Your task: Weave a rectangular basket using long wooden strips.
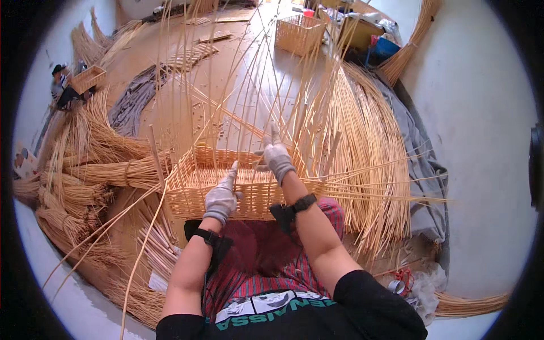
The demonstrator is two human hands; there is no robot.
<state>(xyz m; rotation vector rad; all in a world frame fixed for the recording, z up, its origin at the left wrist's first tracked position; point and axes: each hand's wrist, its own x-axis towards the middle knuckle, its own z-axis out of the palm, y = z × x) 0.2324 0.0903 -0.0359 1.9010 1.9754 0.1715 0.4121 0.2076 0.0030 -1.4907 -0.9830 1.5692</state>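
A rectangular wicker basket (260, 211) of pale rods rests at my lap, its woven walls standing and long upright rods (212, 73) rising from its far side. My left hand (221, 199), in a light grey glove, lies against the near wall, index finger stretched forward and thumb apart. Over the basket's right part is my right hand (277, 158), gloved too. Its index finger points up among the rods and its other fingers curl around what looks like a thin wicker rod, partly hidden. Thicker sticks (332, 153) stand at the basket's corners.
Bundles of rods (130, 173) lie at left, and a broad spread of loose rods (368, 164) at right. Long rods stick out sideways from the basket. Farther off are another basket (299, 35), a blue basin (386, 46) and a seated person (65, 90) with a basket.
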